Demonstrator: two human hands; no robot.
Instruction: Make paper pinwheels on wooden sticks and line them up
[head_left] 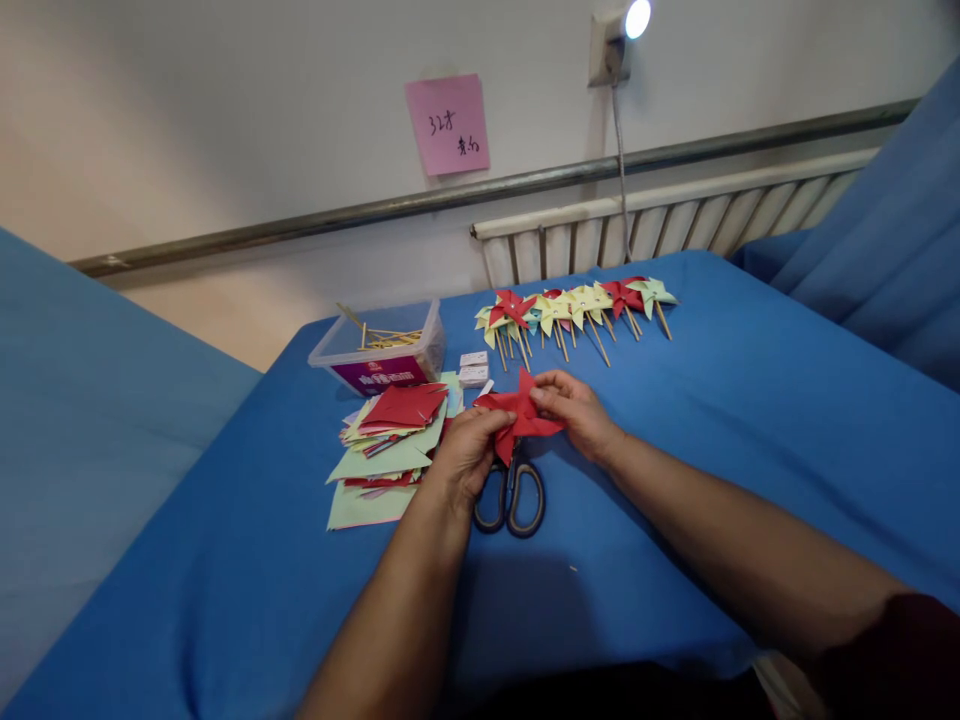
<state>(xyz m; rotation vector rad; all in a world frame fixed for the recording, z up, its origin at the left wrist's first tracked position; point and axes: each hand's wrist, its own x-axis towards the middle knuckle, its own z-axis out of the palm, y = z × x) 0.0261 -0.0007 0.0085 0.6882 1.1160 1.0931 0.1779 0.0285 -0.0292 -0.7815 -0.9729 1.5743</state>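
Both hands hold a red paper piece (519, 412) folded into a pinwheel shape, just above the blue-covered table (712, 420). My left hand (466, 452) pinches its left edge and my right hand (574, 410) grips its right side near the centre. Black-handled scissors (511, 497) lie on the cloth right under the paper, partly hidden by my left hand. A stack of red and pale green cut paper squares (386, 445) sits just left of my left hand.
A row of finished red and yellow pinwheels on sticks (574, 308) lies at the table's far side. A clear plastic box with wooden sticks (382, 348) stands at the back left, two small white boxes (473, 368) beside it. Beyond are a radiator (660, 225) and a wall.
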